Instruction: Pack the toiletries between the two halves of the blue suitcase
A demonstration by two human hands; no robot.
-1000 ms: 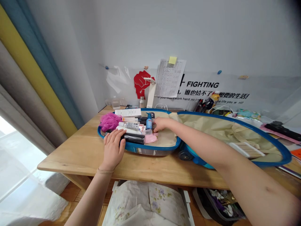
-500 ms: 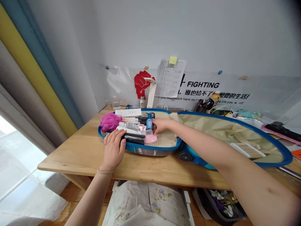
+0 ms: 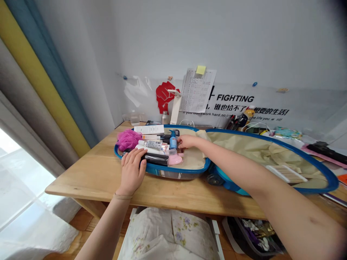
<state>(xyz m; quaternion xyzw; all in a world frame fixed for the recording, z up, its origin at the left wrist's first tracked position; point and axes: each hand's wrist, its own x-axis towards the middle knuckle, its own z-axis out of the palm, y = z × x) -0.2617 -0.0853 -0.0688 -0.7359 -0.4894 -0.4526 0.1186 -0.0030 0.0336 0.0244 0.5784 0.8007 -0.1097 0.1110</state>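
Observation:
An opened suitcase with a blue rim (image 3: 187, 173) and beige lining lies on the wooden desk, its left half filled with toiletries. My left hand (image 3: 132, 164) rests with fingers stretched over the near left rim, beside a black cylinder (image 3: 156, 159) and a pink-handled brush or comb (image 3: 175, 160). Inside that half, my right hand (image 3: 187, 141) has its fingers curled just right of a blue pump bottle (image 3: 172, 140); what they hold is hidden. A magenta bath puff (image 3: 128, 140), a white box (image 3: 149, 129) and a clear patterned tube (image 3: 155, 145) lie further left.
The suitcase's right half holds a pack of cotton swabs (image 3: 286, 174). Behind stand a small lamp (image 3: 175, 108), a glass bottle (image 3: 164, 118) and a yellow-capped bottle (image 3: 247, 115). Below the desk are a floral cushion (image 3: 173, 231) and a bin (image 3: 257, 234).
My right hand has shifted slightly up beside the blue pump bottle. My left hand stays on the rim. The whole view has moved a little.

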